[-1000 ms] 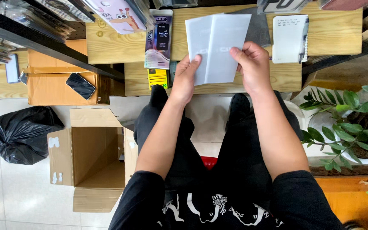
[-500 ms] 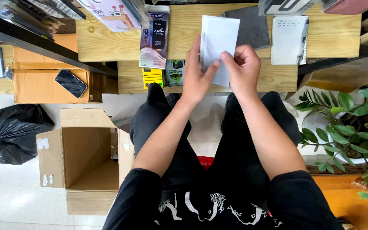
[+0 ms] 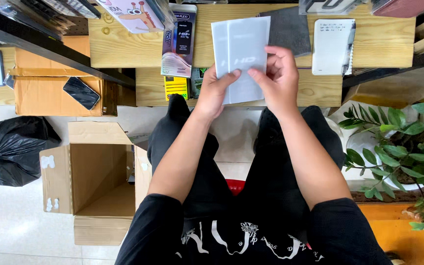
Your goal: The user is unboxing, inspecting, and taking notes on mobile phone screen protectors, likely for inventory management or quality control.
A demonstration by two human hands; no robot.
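Observation:
I sit with both hands raised over a low wooden table [image 3: 379, 49]. Between them is a pale grey, translucent flat pouch [image 3: 240, 49] with faint lettering, held upright in front of me. My left hand [image 3: 215, 92] pinches its lower left edge. My right hand [image 3: 277, 77] grips its right side, thumb on the front face. A second sheet edge shows along the pouch's left side, slightly offset. Behind the pouch a dark grey pad [image 3: 290, 30] lies on the table.
A boxed screen protector pack [image 3: 179, 41], a yellow card [image 3: 175, 87] and a white notepad with pen [image 3: 332, 46] lie on the table. Left: an open cardboard box [image 3: 94, 181], a black rubbish bag [image 3: 8, 149], a phone [image 3: 80, 92] on another carton. A potted plant [image 3: 408, 147] stands right.
The pouch was spread wide, then folded narrow, and now shows wider again with two offset layers. My hands have come closer together and lifted slightly.

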